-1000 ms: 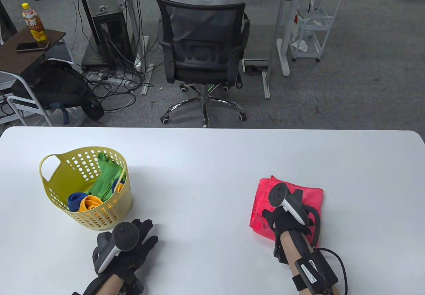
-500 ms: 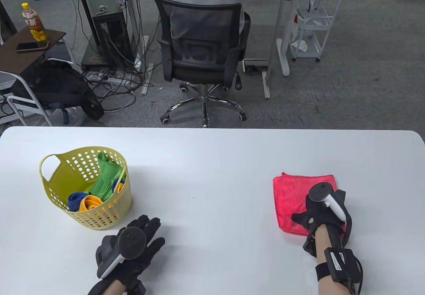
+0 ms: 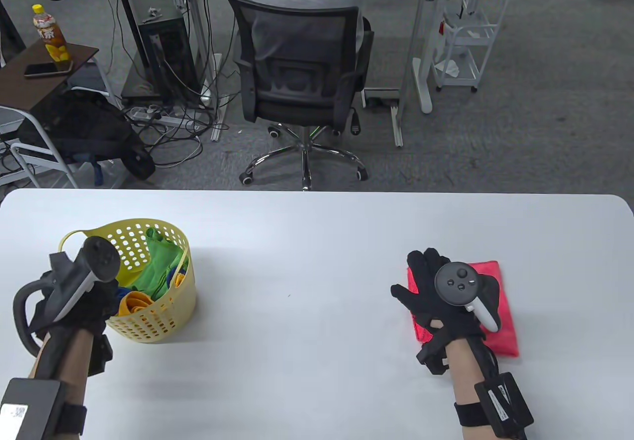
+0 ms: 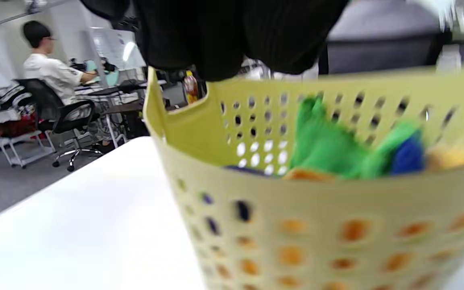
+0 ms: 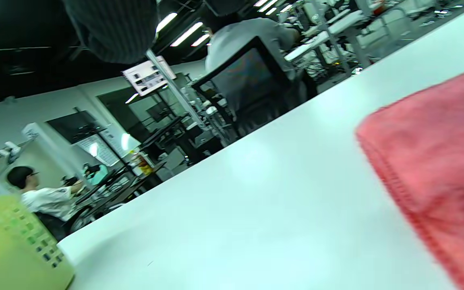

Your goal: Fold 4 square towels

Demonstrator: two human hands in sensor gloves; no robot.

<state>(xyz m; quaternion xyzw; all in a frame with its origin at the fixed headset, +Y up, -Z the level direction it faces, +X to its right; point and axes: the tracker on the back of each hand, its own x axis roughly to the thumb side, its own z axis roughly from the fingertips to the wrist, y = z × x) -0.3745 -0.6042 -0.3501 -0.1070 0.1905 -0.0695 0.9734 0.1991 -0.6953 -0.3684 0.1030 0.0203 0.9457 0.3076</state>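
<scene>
Basket beside left hand, grip unclear; right hand flat on towel.

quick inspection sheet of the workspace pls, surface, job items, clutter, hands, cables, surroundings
surface: white table, bare in the middle
job's things: folded red towel at right; yellow basket at left holding green towel, orange towel and a blue one
clutter: nothing seen
grippers: left hand at the basket's near-left rim, grip hidden; right hand spread flat on the red towel
cables: black lead looping by the left wrist
surroundings: office chair, seated person, desks
</scene>
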